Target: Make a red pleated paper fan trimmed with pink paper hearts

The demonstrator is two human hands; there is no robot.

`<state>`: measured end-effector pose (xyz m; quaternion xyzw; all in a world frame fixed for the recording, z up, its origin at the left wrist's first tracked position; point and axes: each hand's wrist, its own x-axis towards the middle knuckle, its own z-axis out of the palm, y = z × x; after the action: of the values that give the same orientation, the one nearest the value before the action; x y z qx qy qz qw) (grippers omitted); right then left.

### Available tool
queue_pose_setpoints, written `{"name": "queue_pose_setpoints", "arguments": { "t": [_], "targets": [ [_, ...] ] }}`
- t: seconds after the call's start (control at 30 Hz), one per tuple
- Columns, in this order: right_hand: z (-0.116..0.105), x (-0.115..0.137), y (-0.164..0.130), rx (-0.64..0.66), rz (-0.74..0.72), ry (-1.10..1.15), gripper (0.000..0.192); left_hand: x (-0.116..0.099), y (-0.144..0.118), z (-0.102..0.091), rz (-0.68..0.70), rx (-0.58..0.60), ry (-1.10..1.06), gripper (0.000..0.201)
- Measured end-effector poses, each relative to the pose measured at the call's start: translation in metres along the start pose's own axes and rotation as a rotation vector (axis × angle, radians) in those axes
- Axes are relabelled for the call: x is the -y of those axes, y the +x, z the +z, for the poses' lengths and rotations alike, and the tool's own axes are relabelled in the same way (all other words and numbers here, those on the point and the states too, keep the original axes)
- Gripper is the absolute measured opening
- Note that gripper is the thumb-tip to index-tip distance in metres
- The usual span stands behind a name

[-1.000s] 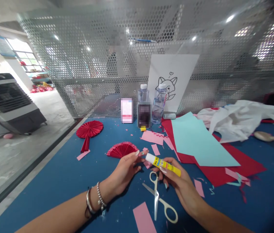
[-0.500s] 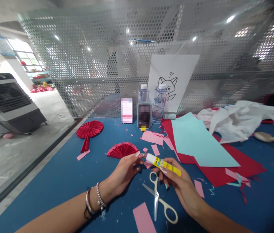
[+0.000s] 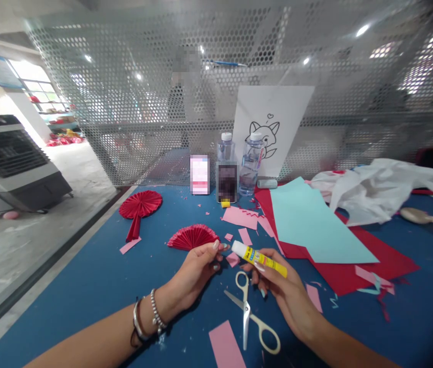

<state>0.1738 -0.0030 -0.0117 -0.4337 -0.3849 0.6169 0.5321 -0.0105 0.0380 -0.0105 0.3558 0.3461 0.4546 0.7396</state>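
My right hand (image 3: 283, 294) holds a yellow glue stick (image 3: 259, 258) with its white tip pointing left. My left hand (image 3: 195, 273) pinches a small pink paper scrap (image 3: 224, 246) right at that tip. A red half-circle pleated paper fan (image 3: 192, 237) lies just beyond my left fingers on the blue table (image 3: 86, 286). White scissors (image 3: 250, 312) lie open under my hands, beside a pink paper strip (image 3: 226, 347).
A finished red paper fan (image 3: 139, 207) lies at the far left. Pink scraps (image 3: 241, 217), a light blue sheet (image 3: 312, 225) on red paper (image 3: 373, 266), two water bottles (image 3: 250, 163), a fox drawing (image 3: 268, 128) and a white plastic bag (image 3: 385, 189) stand ahead and right. A mesh screen (image 3: 124, 102) backs the table.
The glue stick's tip and my left fingers with the pink scrap have stayed together, shifting only slightly. Nothing else on the table has moved.
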Motion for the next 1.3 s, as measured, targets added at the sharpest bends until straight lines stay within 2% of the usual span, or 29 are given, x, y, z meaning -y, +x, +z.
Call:
{"name": "queue_pose_setpoints", "arguments": {
  "t": [0.1,0.27,0.47,0.67,0.77,0.93,1.13,1.3],
  "targets": [
    [0.000,0.002,0.000,-0.015,0.007,0.029,0.030,-0.004,-0.005,0.005,0.038,0.022,0.083,0.019],
    [0.000,0.004,0.001,-0.023,0.038,0.121,0.024,-0.006,-0.013,0.013,0.217,0.081,0.281,0.015],
    [0.004,-0.001,-0.001,0.116,0.112,0.270,0.014,-0.001,-0.012,0.011,0.234,0.061,0.217,0.018],
    [0.004,-0.005,0.003,0.070,0.211,0.430,0.019,-0.004,-0.015,0.014,0.421,0.023,0.456,0.010],
    [0.003,-0.010,0.004,0.088,0.314,0.551,0.020,-0.006,-0.016,0.016,0.407,0.031,0.511,0.012],
    [0.005,-0.012,0.004,0.209,0.431,0.700,0.020,-0.008,-0.014,0.021,0.388,0.071,0.502,0.012],
    [0.007,-0.010,0.003,0.242,0.460,0.689,0.021,-0.014,-0.010,0.027,0.433,0.050,0.449,0.014],
    [0.006,-0.012,0.003,0.258,0.446,0.717,0.018,-0.019,-0.004,0.024,0.402,-0.003,0.365,0.018]
  ]
}}
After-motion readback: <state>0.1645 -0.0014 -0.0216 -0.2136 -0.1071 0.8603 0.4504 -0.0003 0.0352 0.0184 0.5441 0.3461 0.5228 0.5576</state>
